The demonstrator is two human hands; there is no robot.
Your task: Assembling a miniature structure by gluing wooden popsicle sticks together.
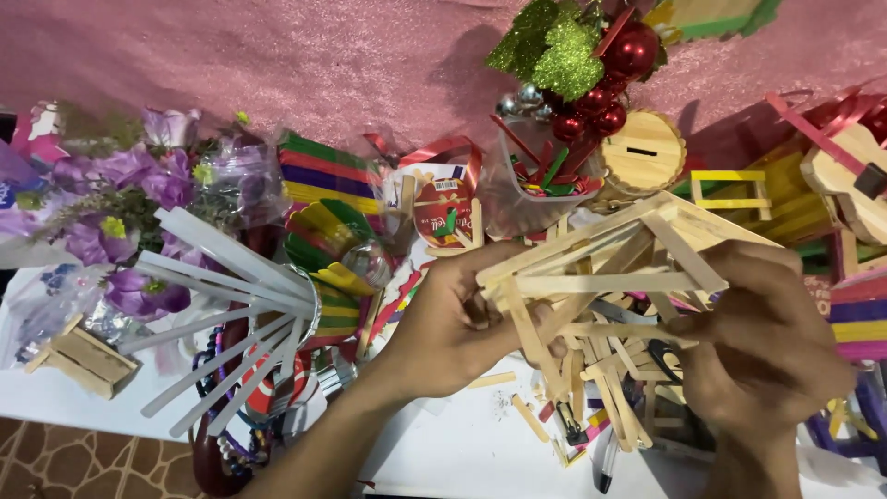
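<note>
I hold a pale wooden frame built of flat craft sticks [621, 254] above the table, in the middle right of the view. My left hand [445, 323] grips its left end, fingers wrapped around the sticks. My right hand [762, 337] pinches its right side from below. Under the frame lies a heap of loose craft sticks [605, 388], some coloured.
On the white table [462, 453] are a holder of long white sticks [231, 314], purple artificial flowers [120, 194], bundles of coloured sticks [323, 180], a small stick box [83, 359], a red-bauble decoration with green glitter leaves [582, 65], a round wooden coin box [642, 152] and stick models at right [855, 185].
</note>
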